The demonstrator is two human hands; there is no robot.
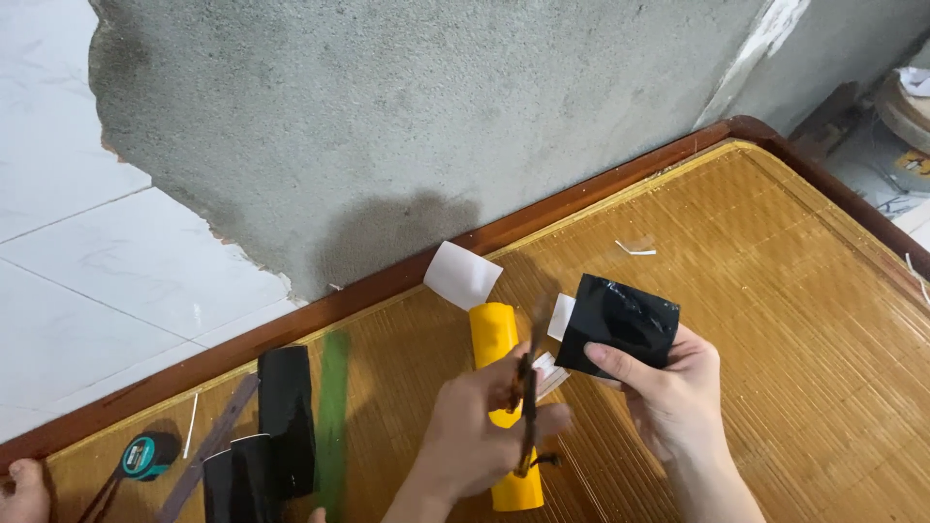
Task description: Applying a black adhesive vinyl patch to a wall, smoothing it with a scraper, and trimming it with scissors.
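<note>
Right hand (668,392) pinching a glossy black sheet (620,324) by its lower edge, thumb on the near face, fingers behind, holding it upright and off the mat (794,320), probably so the blades can reach it freely. Left hand (475,431) wrapped around scissors (529,407), fingers closed through or about the handles, blades pointing up toward twelve o'clock at the sheet's left edge; blurred, so impossible to tell whether open or meeting. White backing paper (560,316) peeking out at nine o'clock of the sheet, suggesting an adhesive film. Just behind the scissors, a yellow roll (496,339) lying lengthwise with a white flap (462,274) curling off its far end at eleven o'clock, kept close at hand. Further out at nine o'clock, black strips (286,412) and a green strip (332,426) lined up side by side. At eight o'clock, a teal tape measure (145,455) near the wooden rim (387,281). Small white scraps (636,250) at one o'clock.
</note>
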